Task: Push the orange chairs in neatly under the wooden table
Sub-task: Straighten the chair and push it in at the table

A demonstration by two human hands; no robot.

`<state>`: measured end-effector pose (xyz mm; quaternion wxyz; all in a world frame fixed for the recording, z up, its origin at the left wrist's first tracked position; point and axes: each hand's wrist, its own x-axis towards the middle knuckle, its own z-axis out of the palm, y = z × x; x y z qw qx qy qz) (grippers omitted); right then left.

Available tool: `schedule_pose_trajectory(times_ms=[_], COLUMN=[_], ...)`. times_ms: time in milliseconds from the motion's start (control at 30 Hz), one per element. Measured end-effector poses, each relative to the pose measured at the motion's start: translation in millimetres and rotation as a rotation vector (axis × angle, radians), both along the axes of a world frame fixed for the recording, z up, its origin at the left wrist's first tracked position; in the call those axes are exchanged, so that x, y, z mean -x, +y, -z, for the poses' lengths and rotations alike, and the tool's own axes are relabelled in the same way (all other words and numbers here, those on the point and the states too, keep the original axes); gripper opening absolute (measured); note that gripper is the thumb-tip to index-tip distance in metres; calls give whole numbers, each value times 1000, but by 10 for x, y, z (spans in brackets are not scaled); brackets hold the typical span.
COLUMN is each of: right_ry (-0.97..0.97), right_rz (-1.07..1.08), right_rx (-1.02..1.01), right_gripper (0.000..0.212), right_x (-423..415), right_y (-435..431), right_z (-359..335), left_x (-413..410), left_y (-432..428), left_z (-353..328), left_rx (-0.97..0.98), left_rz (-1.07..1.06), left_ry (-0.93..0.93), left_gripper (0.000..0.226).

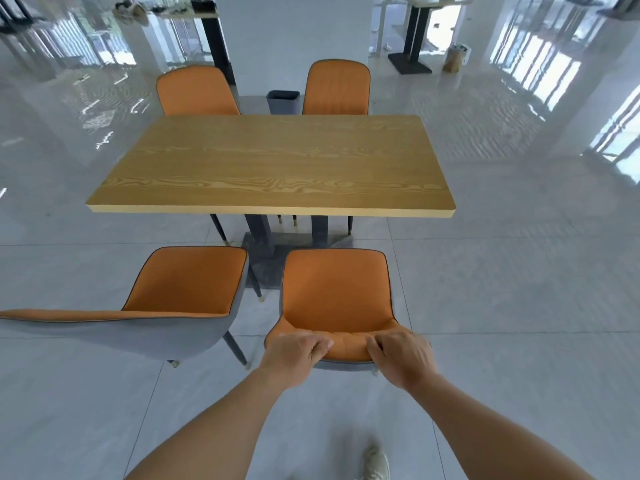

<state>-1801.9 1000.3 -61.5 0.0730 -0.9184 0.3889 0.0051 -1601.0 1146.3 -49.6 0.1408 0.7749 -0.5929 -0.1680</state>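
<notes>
A wooden table (270, 164) stands in the middle of the floor. On its near side, an orange chair (336, 289) with a grey back stands pulled out from the table. My left hand (298, 351) and my right hand (401, 355) both grip the top of its backrest. A second orange chair (187, 282) stands to its left, also clear of the table and turned slightly. Two more orange chairs, the far left chair (197, 91) and the far right chair (337, 88), sit against the table's far edge.
A grey bin (282, 102) stands beyond the table in front of a white pillar (294, 39). Other tables on black pedestals (412, 39) stand at the back. Glossy tiled floor lies all around. My shoe (375, 462) shows at the bottom.
</notes>
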Motion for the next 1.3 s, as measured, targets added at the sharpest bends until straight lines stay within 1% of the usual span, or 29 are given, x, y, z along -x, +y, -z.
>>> schedule_pose_trajectory(times_ms=[100, 267, 400, 533, 667, 800, 1000, 1167, 1300], right_ry=[-19, -22, -21, -19, -20, -17, -62, -66, -28], right_rz=[-5, -18, -13, -3, 16, 22, 31, 15, 14], right_rx=[5, 3, -18, -28, -19, -21, -28, -61, -98], right_gripper=[66, 63, 62, 55, 50, 52, 56, 51, 52], right_x=[2, 16, 12, 8, 10, 24, 31, 30, 8], right_y=[11, 35, 52, 60, 143, 151, 114, 116, 72], right_z=[-22, -20, -37, -74, -49, -47, -61, -116, -136], left_x=[-3, -4, -11, -24, -36, -42, -37, -39, -1], left_y=[5, 4, 7, -4, 21, 27, -2, 3, -33], left_z=[34, 103, 105, 97, 124, 115, 106, 95, -4], left_rx=[29, 51, 63, 42, 66, 77, 109, 58, -14], left_rz=[-7, -22, -25, -16, -15, -9, -10, -7, -31], left_ry=[-28, -76, -66, -78, -90, -108, -109, -117, -121], left_gripper=[37, 55, 59, 68, 68, 65, 51, 59, 48])
